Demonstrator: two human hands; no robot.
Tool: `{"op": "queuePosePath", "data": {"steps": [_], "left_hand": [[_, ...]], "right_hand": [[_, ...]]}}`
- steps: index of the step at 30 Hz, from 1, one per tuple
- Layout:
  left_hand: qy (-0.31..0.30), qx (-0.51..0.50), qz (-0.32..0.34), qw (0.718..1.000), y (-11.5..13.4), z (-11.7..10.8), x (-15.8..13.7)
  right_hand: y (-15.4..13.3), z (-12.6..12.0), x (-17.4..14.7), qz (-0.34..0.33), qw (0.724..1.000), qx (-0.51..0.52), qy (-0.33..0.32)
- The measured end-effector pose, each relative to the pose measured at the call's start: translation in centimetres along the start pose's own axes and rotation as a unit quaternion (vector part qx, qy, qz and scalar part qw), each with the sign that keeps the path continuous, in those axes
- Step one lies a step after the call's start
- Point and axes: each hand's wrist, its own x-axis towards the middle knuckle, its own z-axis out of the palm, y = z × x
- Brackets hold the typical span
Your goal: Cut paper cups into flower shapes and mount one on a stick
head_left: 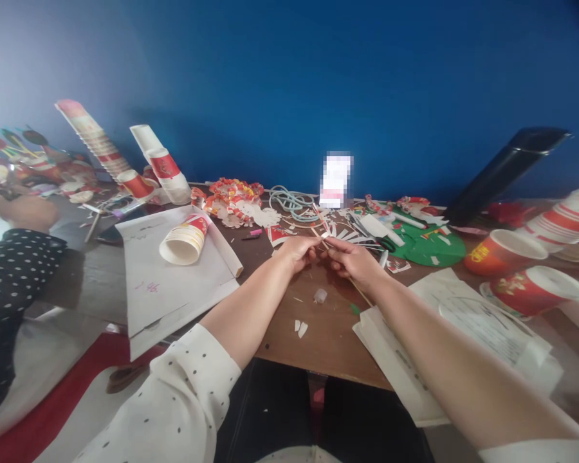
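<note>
My left hand [299, 252] and my right hand [354, 258] meet over the middle of the table, their fingertips pinched close together. Between the fingertips shows a small white paper strip [325, 236]. A thin wooden stick [361, 292] passes under my right hand and slants down to the right, held in its fingers. My left fingers press at the strip; their exact grip is partly hidden. Just beyond lie cut white paper strips [340, 230] and scissors [388, 243]. Nearer me rest a small clear plastic piece [320, 296] and white paper scraps [300, 328].
Left stands a paper cup [183, 241] on white sheets [159, 292]. Behind are cut cup pieces [236, 199], pale blue cord [294, 204] and a lit phone [335, 180]. Right are green card [427, 241], cups [504, 249] and a black bottle [504, 170]. A co-worker's hand [26, 211] is far left.
</note>
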Motion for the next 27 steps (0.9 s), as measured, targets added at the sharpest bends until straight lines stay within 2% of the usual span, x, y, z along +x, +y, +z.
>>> {"op": "queuePosePath", "data": {"steps": [4, 12, 17, 23, 27], "left_hand": [[0.011, 0.02, -0.004, 1.0, 0.0, 0.2, -0.3], [-0.001, 0.017, -0.001, 1.0, -0.1, 0.1, -0.2], [0.038, 0.038, 0.008, 0.999, -0.4, 0.5, 0.0], [0.076, 0.062, -0.002, 0.995, -0.3, 0.8, -0.1], [0.078, 0.064, -0.011, 0.995, -0.2, 0.7, -0.1]], "right_hand": [[0.2, -0.1, -0.1, -0.024, 1.0, 0.003, -0.013], [0.5, -0.3, 0.2, -0.023, 0.999, -0.005, -0.03], [0.8, 0.6, 0.1, -0.041, 0.998, -0.05, 0.014], [0.3, 1.3, -0.3, 0.014, 1.0, -0.001, 0.02], [0.1, 1.2, -0.3, 0.049, 0.995, 0.085, -0.007]]}}
